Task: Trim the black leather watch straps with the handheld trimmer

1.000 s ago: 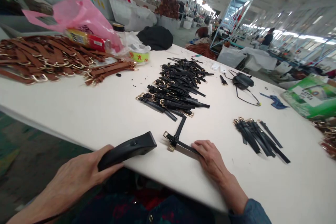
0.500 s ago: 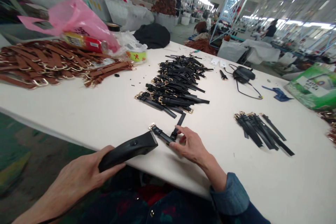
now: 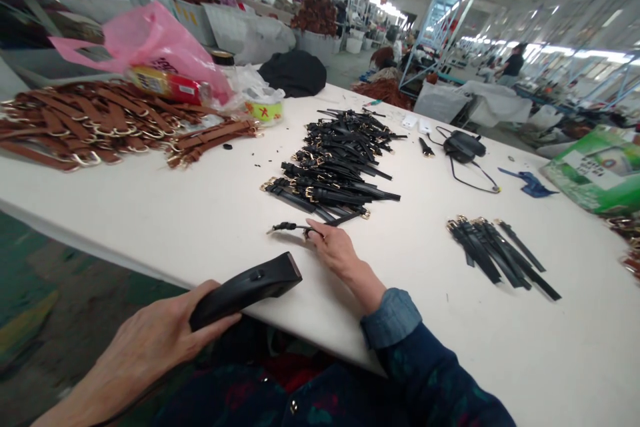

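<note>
The left hand [image 3: 167,327] grips a black tool [image 3: 245,288]; the right hand [image 3: 339,250] pinches a black strap [image 3: 286,226], likely light and bendy, best held by its middle.

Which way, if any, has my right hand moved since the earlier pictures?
Yes. Your right hand has moved forward and left, judged against the big pile of black straps, and is now closer to it.

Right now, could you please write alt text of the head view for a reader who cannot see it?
A person's left-hand grip holds a black tool near the edge of a white table; the right-hand grip holds a black strap near a black strap pile. Brown straps and a pink bag lie left, a smaller black group right.
</note>
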`<state>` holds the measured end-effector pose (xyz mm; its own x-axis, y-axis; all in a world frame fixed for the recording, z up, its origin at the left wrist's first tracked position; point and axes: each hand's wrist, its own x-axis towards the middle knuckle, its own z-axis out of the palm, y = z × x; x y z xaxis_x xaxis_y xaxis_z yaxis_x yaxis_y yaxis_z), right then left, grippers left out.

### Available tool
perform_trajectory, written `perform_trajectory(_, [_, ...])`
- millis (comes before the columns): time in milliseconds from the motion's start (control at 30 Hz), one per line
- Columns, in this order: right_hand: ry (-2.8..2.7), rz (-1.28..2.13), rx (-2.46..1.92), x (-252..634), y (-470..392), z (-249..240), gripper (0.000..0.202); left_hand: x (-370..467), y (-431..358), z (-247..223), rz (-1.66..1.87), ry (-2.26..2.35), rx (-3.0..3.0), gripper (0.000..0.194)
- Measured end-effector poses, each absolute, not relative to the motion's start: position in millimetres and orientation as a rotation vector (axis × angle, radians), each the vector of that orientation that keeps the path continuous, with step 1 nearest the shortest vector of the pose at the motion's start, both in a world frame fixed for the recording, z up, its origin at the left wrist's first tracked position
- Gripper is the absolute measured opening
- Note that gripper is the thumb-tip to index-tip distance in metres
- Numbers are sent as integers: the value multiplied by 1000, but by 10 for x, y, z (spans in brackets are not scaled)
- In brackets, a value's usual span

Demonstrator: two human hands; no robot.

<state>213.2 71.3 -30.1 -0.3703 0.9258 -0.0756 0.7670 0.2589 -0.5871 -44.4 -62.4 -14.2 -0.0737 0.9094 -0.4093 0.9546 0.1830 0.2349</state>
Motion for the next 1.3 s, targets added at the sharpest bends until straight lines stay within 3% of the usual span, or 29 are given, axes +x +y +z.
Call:
perform_trajectory(167, [-2141, 908, -1330, 2434, 541, -375, 39, -501, -698, -89, -87, 2004, 1748, 49])
perform_trajectory(467, [-2682, 391, -1325, 3171, -231, -401, 43, -440, -677, -41, -64, 1933, 1752, 51])
perform_trajectory(733, [-2387, 585, -1434, 2838, -269, -441, 34, -313, -567, -38, -223, 1875, 1872, 51])
perform_trajectory(1100, [-2235, 550, -1459, 2624, -202, -656, 19, -167, -429, 154, -395, 1803, 2014, 42])
perform_trajectory(1300, [-2289, 490, -1500, 2582, -166, -597, 25, -99, -349, 230, -451, 1791, 1986, 41])
